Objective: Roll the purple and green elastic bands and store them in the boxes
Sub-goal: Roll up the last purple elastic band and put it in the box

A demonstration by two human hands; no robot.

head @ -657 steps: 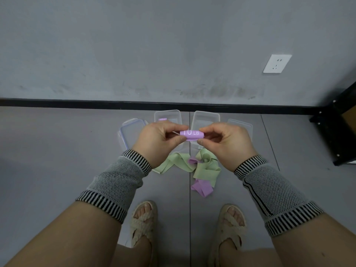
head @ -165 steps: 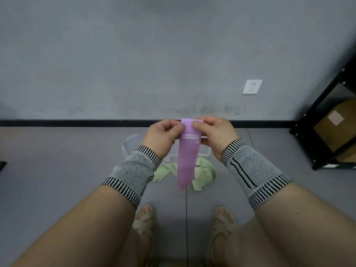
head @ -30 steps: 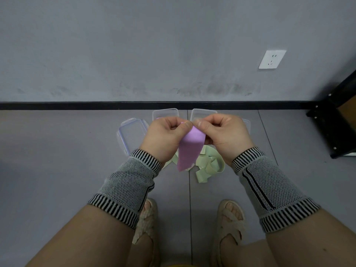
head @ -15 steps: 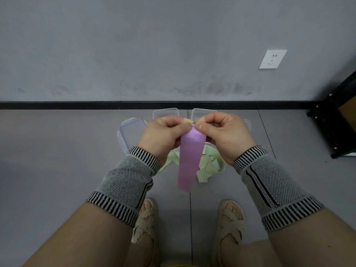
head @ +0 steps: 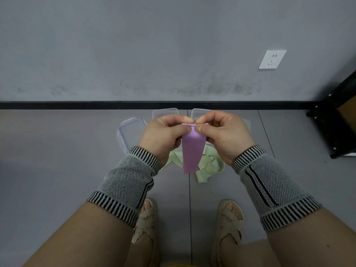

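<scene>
The band (head: 191, 151) hangs from both hands, left hand (head: 163, 134) left of it, right hand (head: 224, 134) right. Another band (head: 209, 166) lies on the floor below it; boxes (head: 165, 113) lie beyond it toward the wall.

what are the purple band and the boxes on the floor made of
Purple band: likely thin matte rubber or latex; it hangs limp and flat from the pinching hands. Boxes: apparently clear rigid plastic; the floor shows through and the moulded rims catch light.
</scene>
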